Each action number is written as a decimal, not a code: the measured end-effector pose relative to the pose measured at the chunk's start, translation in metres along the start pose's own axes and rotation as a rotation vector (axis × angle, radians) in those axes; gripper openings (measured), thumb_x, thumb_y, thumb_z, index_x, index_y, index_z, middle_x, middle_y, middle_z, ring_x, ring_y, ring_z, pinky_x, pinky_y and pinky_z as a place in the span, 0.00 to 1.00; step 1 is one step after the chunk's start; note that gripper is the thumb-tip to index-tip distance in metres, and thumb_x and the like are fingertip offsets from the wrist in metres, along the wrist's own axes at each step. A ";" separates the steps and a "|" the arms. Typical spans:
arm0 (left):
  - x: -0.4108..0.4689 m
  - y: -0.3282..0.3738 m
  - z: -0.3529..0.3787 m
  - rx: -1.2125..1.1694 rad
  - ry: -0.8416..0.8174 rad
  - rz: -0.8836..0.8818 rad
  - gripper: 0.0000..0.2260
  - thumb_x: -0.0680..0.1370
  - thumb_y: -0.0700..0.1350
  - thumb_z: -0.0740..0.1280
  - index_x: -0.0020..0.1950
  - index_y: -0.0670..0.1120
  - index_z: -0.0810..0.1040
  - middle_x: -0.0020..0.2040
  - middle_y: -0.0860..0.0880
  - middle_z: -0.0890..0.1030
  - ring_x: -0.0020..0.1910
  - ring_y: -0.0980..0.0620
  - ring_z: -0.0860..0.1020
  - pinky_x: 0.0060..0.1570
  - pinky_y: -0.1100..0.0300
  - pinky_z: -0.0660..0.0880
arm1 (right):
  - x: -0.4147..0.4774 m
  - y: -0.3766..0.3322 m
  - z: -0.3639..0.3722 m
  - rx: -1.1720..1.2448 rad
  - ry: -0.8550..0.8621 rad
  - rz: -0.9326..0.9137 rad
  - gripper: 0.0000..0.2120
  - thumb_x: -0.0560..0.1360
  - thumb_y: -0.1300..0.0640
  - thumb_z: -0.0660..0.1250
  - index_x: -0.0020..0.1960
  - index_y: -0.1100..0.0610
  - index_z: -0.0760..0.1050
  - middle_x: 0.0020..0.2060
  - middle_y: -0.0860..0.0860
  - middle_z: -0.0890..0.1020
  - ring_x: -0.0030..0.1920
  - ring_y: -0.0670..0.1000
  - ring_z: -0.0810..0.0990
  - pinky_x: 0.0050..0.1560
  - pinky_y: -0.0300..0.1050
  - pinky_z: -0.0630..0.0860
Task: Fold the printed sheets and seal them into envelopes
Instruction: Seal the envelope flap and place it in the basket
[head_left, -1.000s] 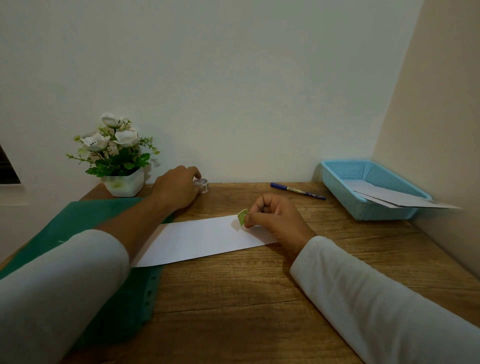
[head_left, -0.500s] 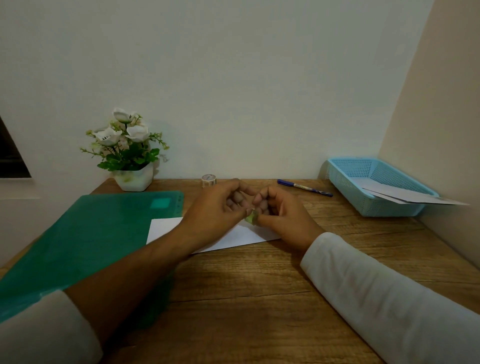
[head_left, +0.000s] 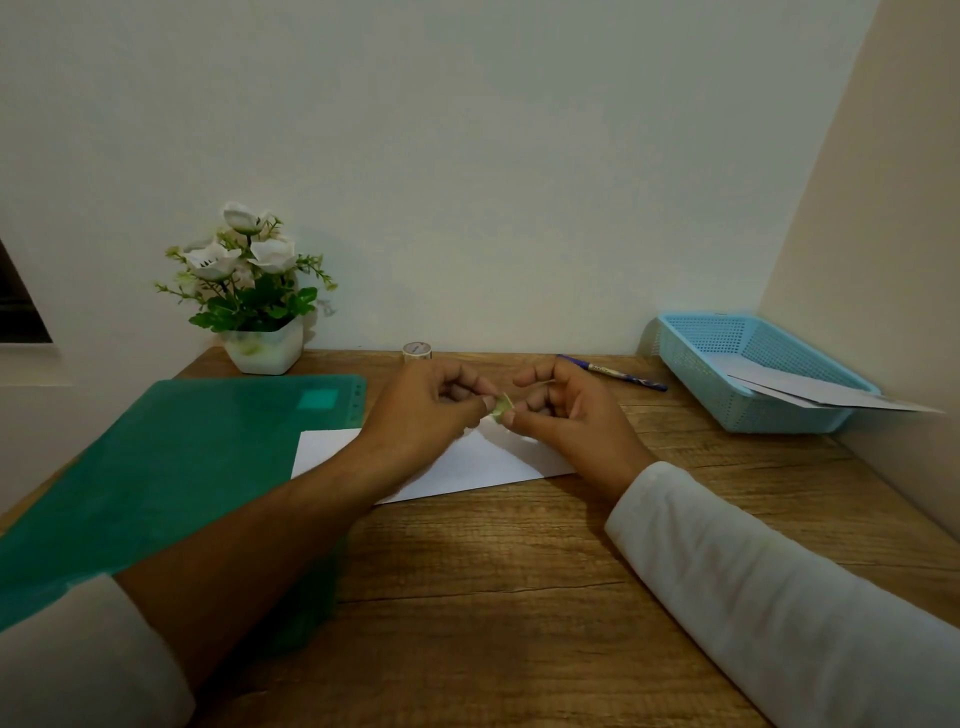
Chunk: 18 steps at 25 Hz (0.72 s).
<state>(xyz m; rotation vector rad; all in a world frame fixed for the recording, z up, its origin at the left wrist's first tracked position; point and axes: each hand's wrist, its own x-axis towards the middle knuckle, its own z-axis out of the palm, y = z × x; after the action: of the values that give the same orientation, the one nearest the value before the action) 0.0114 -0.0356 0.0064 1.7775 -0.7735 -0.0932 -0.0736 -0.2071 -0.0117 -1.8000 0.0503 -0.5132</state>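
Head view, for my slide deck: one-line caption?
Left hand and right hand pinch a small green tape piece over a white envelope on a wooden desk.

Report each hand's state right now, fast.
Left hand: closed, pinching one side of the small green tape piece.
Right hand: closed, pinching the other side of the same piece.

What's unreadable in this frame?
Head view only:
- green tape piece: mostly covered by the fingertips of the left hand and right hand pinching it.
- white envelope: middle hidden by the left forearm; flap state unseen.
- tape roll: print too small.
- papers in the blue basket: any print too small.
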 end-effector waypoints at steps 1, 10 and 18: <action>0.000 0.001 0.000 -0.047 0.008 -0.035 0.02 0.76 0.40 0.74 0.47 0.47 0.84 0.41 0.47 0.86 0.40 0.52 0.83 0.43 0.55 0.80 | 0.000 0.000 0.001 0.002 -0.008 0.006 0.16 0.73 0.63 0.78 0.58 0.57 0.78 0.37 0.52 0.84 0.41 0.50 0.81 0.48 0.47 0.78; -0.002 -0.001 0.006 -0.098 0.010 -0.078 0.06 0.75 0.41 0.75 0.50 0.46 0.82 0.43 0.45 0.85 0.44 0.47 0.84 0.47 0.54 0.81 | 0.004 -0.002 -0.004 -0.010 0.115 -0.014 0.04 0.73 0.65 0.76 0.47 0.61 0.82 0.39 0.60 0.84 0.39 0.48 0.81 0.42 0.37 0.77; -0.004 -0.017 0.002 0.650 -0.221 0.298 0.09 0.79 0.52 0.70 0.59 0.55 0.82 0.55 0.59 0.80 0.53 0.61 0.73 0.53 0.63 0.73 | 0.018 0.001 -0.054 -0.034 0.310 0.095 0.08 0.74 0.71 0.71 0.46 0.59 0.79 0.34 0.55 0.82 0.37 0.54 0.83 0.39 0.51 0.82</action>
<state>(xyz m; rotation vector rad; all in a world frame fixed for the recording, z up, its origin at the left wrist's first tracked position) 0.0145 -0.0327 -0.0104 2.2545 -1.3285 0.1852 -0.0768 -0.2618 0.0040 -1.7276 0.3582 -0.7225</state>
